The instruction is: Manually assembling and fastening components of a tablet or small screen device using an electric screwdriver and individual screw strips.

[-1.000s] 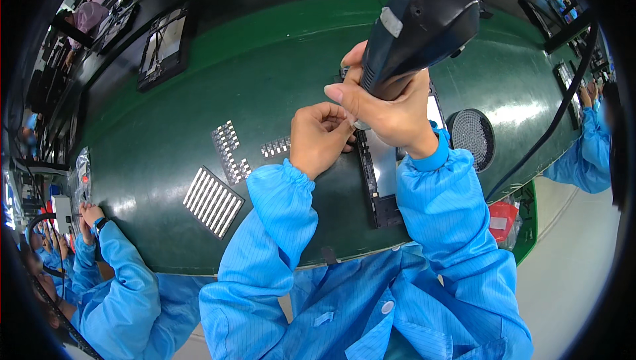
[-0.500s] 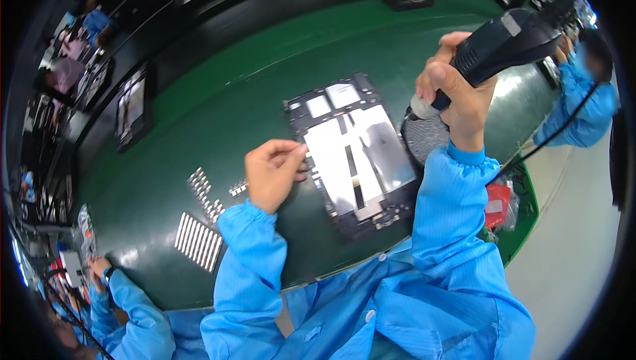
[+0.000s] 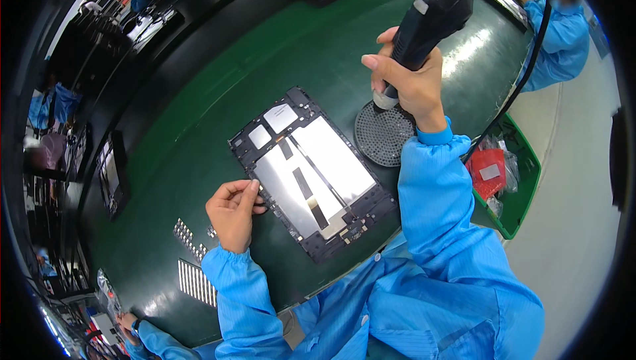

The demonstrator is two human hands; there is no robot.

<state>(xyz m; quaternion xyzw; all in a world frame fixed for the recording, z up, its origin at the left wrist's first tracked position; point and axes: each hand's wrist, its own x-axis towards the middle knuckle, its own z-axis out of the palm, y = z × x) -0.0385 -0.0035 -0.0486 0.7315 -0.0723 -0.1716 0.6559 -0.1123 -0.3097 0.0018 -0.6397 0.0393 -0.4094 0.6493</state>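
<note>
An opened tablet (image 3: 339,154) lies slanted on the green bench, its inside up, with large silvery panels and dark strips inside a black frame. At its left edge rests my left hand (image 3: 232,214), thumb and forefinger pinched together; whatever is between them is hidden. My right hand (image 3: 419,88) is wrapped around a black corded electric screwdriver (image 3: 424,32), thumb along its side. The tool's pale nose end points down over a round, dark perforated plate (image 3: 384,136) beside the tablet's right edge. The bit itself cannot be made out.
Strips of small parts (image 3: 189,237) and a striped sheet (image 3: 197,282) lie left of my left forearm. A green bin (image 3: 523,194) with a red bag (image 3: 489,173) stands at right. Other tablets lie on the dark line beyond. Co-workers sit at right (image 3: 560,42) and lower left.
My view has shifted, so the bench appears turned. The screwdriver's nose has come over the perforated plate, and my right thumb is straighter. My left hand stays at the tablet's left edge.
</note>
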